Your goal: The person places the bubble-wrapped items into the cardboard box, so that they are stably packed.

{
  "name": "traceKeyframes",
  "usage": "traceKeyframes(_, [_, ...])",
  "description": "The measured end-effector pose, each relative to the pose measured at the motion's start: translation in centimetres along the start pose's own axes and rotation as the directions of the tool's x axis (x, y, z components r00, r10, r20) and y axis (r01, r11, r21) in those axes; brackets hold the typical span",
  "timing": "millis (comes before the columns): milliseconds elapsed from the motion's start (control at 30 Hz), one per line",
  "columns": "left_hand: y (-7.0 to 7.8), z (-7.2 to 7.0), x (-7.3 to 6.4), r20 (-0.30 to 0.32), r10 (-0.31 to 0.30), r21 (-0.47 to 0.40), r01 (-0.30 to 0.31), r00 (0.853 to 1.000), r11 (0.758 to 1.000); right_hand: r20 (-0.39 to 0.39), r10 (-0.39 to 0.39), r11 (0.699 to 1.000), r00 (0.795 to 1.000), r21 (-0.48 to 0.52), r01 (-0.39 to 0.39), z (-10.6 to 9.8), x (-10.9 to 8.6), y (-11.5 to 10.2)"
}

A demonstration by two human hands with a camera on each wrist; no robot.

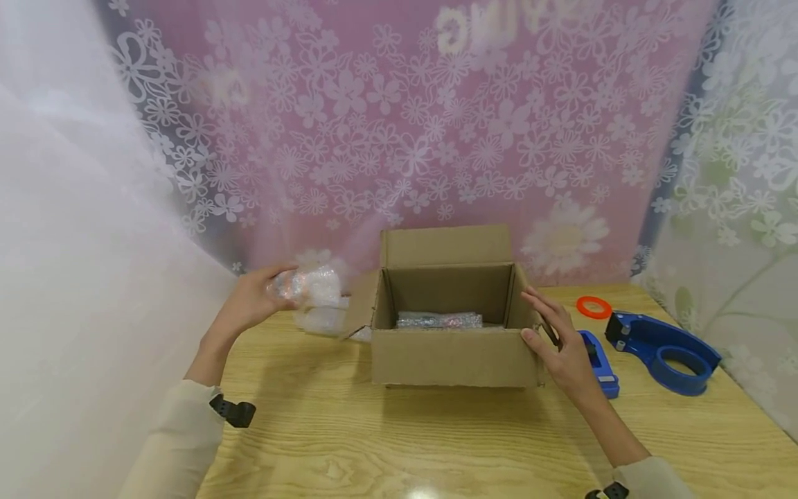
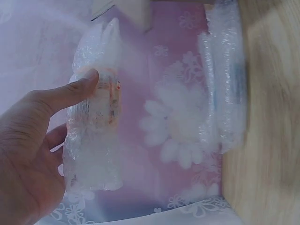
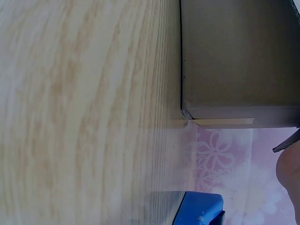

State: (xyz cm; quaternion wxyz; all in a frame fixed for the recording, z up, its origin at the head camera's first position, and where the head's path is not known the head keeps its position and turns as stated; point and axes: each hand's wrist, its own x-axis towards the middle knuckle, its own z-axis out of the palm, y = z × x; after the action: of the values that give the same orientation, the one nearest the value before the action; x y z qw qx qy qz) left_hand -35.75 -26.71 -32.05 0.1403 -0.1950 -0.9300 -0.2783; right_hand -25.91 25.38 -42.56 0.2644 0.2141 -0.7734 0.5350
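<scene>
In the head view my left hand (image 1: 252,298) holds a bubble-wrapped package (image 1: 312,284) in the air, left of an open cardboard box (image 1: 455,357). The left wrist view shows my thumb pressed on the package (image 2: 96,108), where an orange-and-white printed item shows blurrily through the clear wrap. My right hand (image 1: 564,350) grips the box at its front right corner, thumb at the front edge and fingers over the right rim. Inside the box lies another bubble-wrapped item (image 1: 439,320), its lower part hidden by the front wall.
More bubble-wrapped packages (image 2: 227,79) lie on the wooden table (image 1: 299,430) left of the box, behind its left flap (image 1: 361,305). To the right are a blue tape dispenser (image 1: 663,350), an orange ring (image 1: 594,308) and another blue tool (image 1: 601,367). A flowered curtain (image 1: 411,138) hangs behind.
</scene>
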Motion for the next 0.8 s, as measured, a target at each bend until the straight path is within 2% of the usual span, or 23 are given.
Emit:
traceKeyframes(200, [0.9,-1.3,0.3,-0.033,-0.033,-0.008,0.033,0.999,0.999,0.004,0.008,1.0,1.0,0.0,-0.008,0.0,0.1,-0.1])
traceKeyframes(333, [2.3,-1.4,0.6,-0.059,-0.018,-0.013,0.017,0.998,1.0,0.001,0.01,1.0,1.0,-0.003,-0.01,0.0,0.0,-0.1])
traceKeyframes(500, [4.7,-0.8,1.4,-0.06,0.045,-0.067,-0.049,0.997,0.997,0.0,0.01,1.0,1.0,0.01,-0.01,0.1,0.0,-0.2])
traceKeyframes(800, [9.3,1.3,3.1,-0.03,0.097,-0.091,-0.1,0.995,0.991,0.002,0.009,1.0,1.0,0.007,-0.009,0.0,0.0,-0.1])
